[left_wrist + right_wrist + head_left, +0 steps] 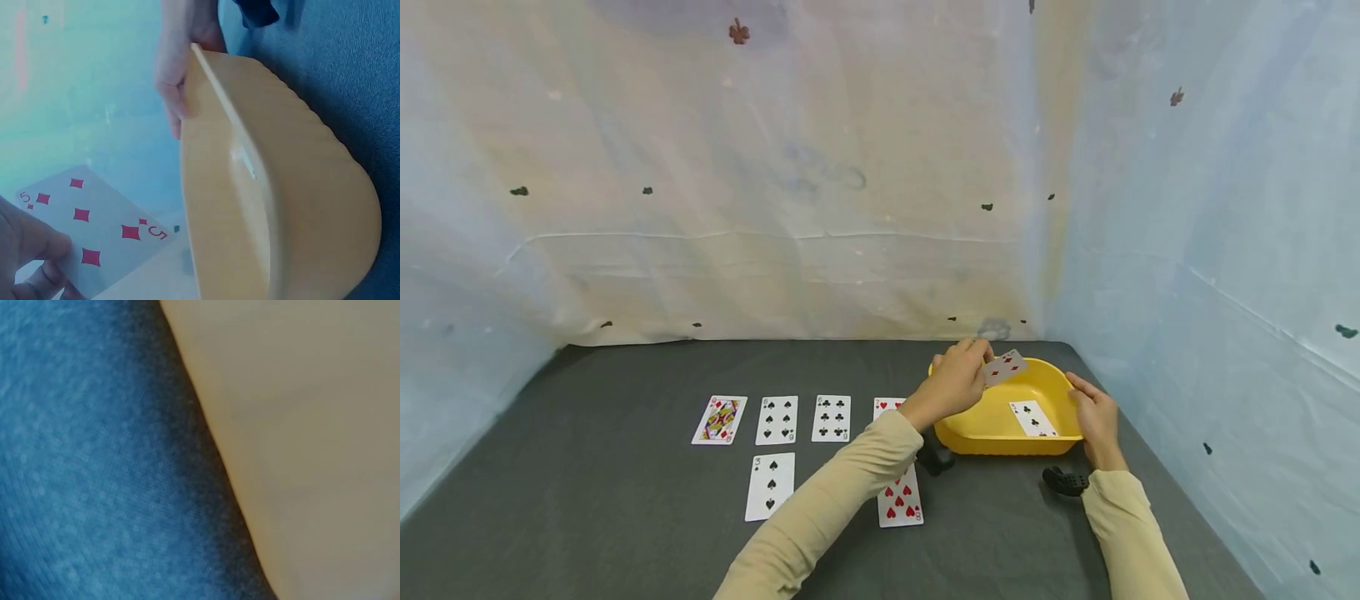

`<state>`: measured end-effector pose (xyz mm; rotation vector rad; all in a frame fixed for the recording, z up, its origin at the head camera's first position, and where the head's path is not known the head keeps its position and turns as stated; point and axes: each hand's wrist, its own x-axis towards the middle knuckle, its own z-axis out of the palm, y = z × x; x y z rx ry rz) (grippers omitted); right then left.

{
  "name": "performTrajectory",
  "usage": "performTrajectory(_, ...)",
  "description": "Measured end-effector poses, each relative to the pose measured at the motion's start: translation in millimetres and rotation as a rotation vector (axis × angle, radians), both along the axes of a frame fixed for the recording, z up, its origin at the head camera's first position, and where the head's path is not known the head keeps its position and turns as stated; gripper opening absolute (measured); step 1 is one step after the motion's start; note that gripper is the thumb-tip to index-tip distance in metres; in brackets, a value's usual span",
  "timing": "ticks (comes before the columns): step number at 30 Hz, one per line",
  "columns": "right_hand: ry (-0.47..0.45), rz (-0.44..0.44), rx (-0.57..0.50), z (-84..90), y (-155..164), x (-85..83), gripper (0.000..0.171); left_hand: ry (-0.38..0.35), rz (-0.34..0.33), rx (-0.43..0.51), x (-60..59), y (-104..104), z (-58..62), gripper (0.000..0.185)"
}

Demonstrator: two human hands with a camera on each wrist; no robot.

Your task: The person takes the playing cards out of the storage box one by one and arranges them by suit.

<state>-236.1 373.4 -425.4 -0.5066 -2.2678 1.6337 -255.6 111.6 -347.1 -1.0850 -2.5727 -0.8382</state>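
My left hand (957,379) is over the left part of a yellow plastic tray (1051,379). Between thumb and fingers it pinches a five of diamonds (1003,368), which is tilted above the tray; in the left wrist view the card's face (106,231) shows fully. My right hand (1096,417) grips the tray's right rim. Inside the tray lies a clubs card (1033,419), face up. In the right wrist view only the tray's outer wall (312,450) and the dark cloth beside it appear, with the hand out of sight.
Left of the tray, face-up cards form two rows: a diamonds face card (718,419), a spades card (777,420), a clubs card (831,418) and hearts cards partly behind the left forearm. A three of spades (770,487) lies nearer. Draped sheeting (820,275) borders the dark table.
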Motion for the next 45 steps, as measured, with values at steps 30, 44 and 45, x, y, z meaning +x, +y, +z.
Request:
performTrajectory(30, -0.033, -0.012, 0.041, 5.1, 5, -1.2, 0.043, -0.382, 0.008, 0.583, 41.6, -158, 6.0, 0.016)
performTrajectory(44, -0.038, -0.016, 0.017, 5.5, 8, 0.9, 0.044, -0.531, 0.173, 0.655, 62.4, -238, -6.6, 0.025)
performTrajectory(45, -0.038, -0.017, 0.013, 5.4, 8, 0.7, 0.044, -0.533, 0.178, 0.662, 63.6, -242, -7.4, 0.026)
